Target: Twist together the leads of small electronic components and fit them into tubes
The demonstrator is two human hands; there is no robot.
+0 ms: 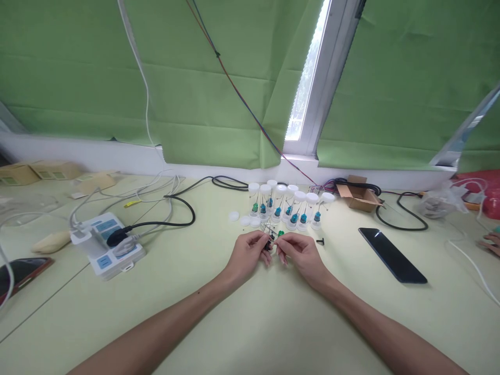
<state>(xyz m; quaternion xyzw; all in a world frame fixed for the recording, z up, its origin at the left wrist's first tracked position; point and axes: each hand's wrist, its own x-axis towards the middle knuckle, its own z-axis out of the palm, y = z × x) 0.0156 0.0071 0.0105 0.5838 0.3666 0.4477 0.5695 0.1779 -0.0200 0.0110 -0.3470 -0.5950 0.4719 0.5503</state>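
Observation:
My left hand [252, 249] is closed in a pinch on a small black part [267, 244], partly hidden by the fingers. Close beside it, the fingertips of my right hand [297, 252] are pressed together on something too small to make out. A small green piece [280, 233] shows just beyond the fingertips, and thin metal rods [269, 226] lie behind them. To the right lies a black T-shaped piece [320, 241]. Behind my hands stand several clear tubes [303, 211] with white tops, most with a blue part inside, one with a green part.
White round caps [234, 215] lie left of the tubes. A power strip [107, 245] with plugs and cables stands at left, a phone [391, 255] at right. At the back are an open cardboard box [358, 198] and black cables. Another person's hand [491, 243] shows at the right edge.

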